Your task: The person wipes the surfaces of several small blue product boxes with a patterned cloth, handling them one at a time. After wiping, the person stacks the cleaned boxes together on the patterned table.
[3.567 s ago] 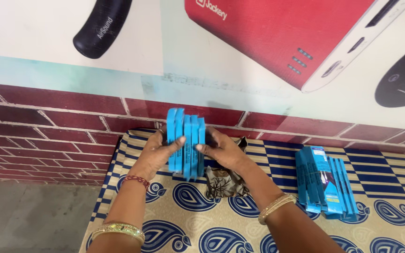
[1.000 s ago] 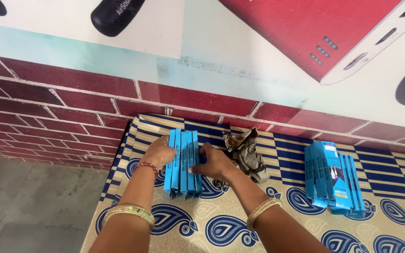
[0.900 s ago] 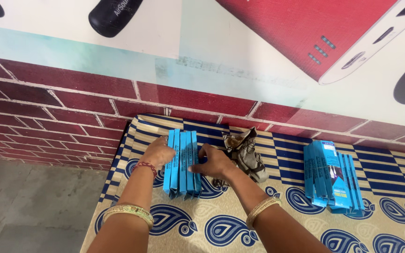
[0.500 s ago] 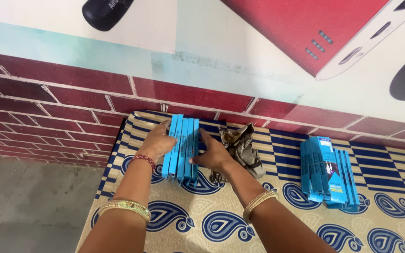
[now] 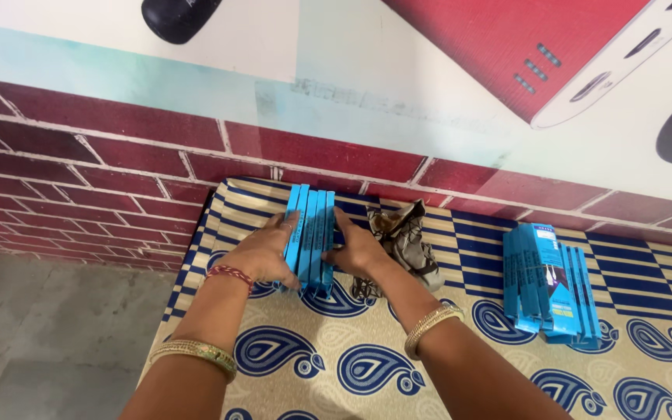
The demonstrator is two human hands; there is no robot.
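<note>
Since half a second ago, barely anything shifts: the row of blue boxes [image 5: 310, 237] sits a touch closer to the brick wall [image 5: 118, 148], and both hands stay pressed on it. That row stands on edge on the patterned cloth [image 5: 305, 365], at its far left corner, close to the wall. Left hand [image 5: 262, 253] lies flat against the row's left side, fingers [image 5: 289, 223] stretched forward along the outermost box, its grip loose and spread rather than curled. Right hand [image 5: 358, 250] presses the opposite side, fingers bent against the last box, so the row is squeezed between the two palms. Neither hand wraps around a box; it is a two-sided clamp. Just right of the right hand, touching its back or nearly so, lies a crumpled brown wrapper [image 5: 406, 237]. Well apart on the right side of the cloth stands a second stack of blue boxes [image 5: 550, 284], untouched, leaning slightly. Gold bangles [image 5: 192, 354] ring both forearms.
</note>
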